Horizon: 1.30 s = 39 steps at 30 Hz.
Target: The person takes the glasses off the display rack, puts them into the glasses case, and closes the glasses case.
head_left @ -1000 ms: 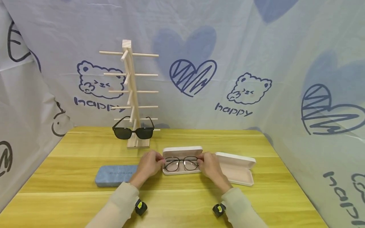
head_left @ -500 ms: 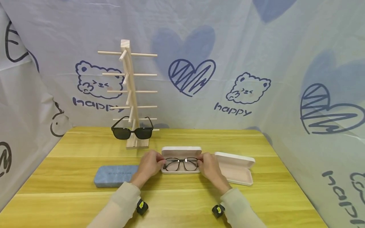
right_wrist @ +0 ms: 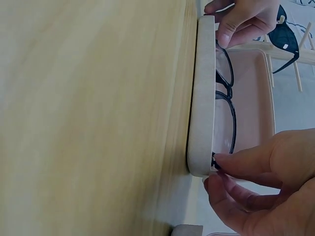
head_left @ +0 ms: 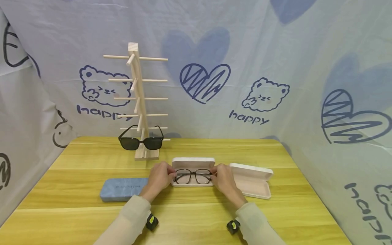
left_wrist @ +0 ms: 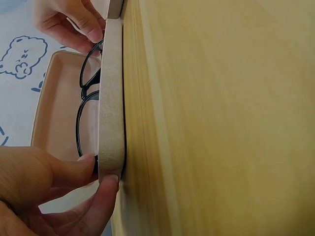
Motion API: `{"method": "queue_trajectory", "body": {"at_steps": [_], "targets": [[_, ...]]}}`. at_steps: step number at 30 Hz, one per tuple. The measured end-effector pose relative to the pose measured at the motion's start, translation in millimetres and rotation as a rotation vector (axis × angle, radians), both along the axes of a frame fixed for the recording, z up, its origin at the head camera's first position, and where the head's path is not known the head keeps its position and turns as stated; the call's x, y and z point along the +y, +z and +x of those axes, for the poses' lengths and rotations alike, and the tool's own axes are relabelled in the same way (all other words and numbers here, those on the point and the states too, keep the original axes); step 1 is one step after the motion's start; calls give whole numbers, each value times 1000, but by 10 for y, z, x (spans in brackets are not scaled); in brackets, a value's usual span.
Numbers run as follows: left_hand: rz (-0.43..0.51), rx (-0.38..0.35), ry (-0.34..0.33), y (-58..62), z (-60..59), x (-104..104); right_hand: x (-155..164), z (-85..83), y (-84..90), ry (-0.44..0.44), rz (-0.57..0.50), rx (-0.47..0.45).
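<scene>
Black-framed eyeglasses [head_left: 193, 173] with clear lenses lie in the opened pale case [head_left: 193, 162] at mid-table, front side toward me. My left hand [head_left: 160, 177] pinches their left end, thumb on the frame corner. In the left wrist view, its index fingertip is right at the outer wall of the case [left_wrist: 112, 108]. At the opposite end, my right hand [head_left: 224, 178] pinches the frame corner between thumb and fingers, close over the case rim. The folded temples show behind the lenses; the fingers hide both end pieces.
A second pale case [head_left: 252, 180] stands open on the right, beside my right hand. The closed blue case [head_left: 122, 190] lies left, partly behind my left wrist. Farther back, a wooden peg rack [head_left: 136, 85] carries black sunglasses [head_left: 152, 143] on its lower part. A printed cloth surrounds the table.
Both hands keep their pinch on the eyeglasses, which have shifted only slightly within the case. The head view has drifted a little; the other things stay in place.
</scene>
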<state>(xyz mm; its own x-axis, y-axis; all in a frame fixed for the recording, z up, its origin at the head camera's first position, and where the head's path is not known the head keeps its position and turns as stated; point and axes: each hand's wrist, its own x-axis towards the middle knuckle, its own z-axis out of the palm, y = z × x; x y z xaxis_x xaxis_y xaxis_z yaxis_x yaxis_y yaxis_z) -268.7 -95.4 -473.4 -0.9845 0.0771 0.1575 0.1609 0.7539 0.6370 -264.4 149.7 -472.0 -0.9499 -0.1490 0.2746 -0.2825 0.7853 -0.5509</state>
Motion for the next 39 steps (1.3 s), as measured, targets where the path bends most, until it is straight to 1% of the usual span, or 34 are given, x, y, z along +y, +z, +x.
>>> {"method": "queue_trajectory", "body": {"at_steps": [6,8,12,15,19,21,23,25,28,33,36,39], "targets": [[-9,-9,0,15,18,-25,-24,-11,-5,-26,-40,-48],[-11,-7,-3,19,20,-33,-22,-6,7,-19,-48,-63],[-7,-23,-16,40,21,-56,-12,24,109,-21,-75,-112],[1,-39,-27,81,18,-84,-5,52,251,-44,-66,-104],[1,-39,-19,159,9,-128,7,61,418,-82,-52,-27],[0,-48,1,198,5,-140,8,47,459,-93,-62,-5],[1,-57,17,229,-1,-141,5,21,462,-92,-62,-8],[-6,-68,22,240,-11,-136,-5,-8,435,-87,-49,-39],[7,-93,0,230,-36,-123,-19,-39,366,-87,-31,-121],[66,-188,-33,226,-59,-95,-33,-59,259,-90,-52,-256],[98,-232,-41,236,-61,-87,-42,-70,229,-81,-64,-306],[128,-247,-43,242,-59,-87,-47,-95,222,-80,-83,-335]]}}
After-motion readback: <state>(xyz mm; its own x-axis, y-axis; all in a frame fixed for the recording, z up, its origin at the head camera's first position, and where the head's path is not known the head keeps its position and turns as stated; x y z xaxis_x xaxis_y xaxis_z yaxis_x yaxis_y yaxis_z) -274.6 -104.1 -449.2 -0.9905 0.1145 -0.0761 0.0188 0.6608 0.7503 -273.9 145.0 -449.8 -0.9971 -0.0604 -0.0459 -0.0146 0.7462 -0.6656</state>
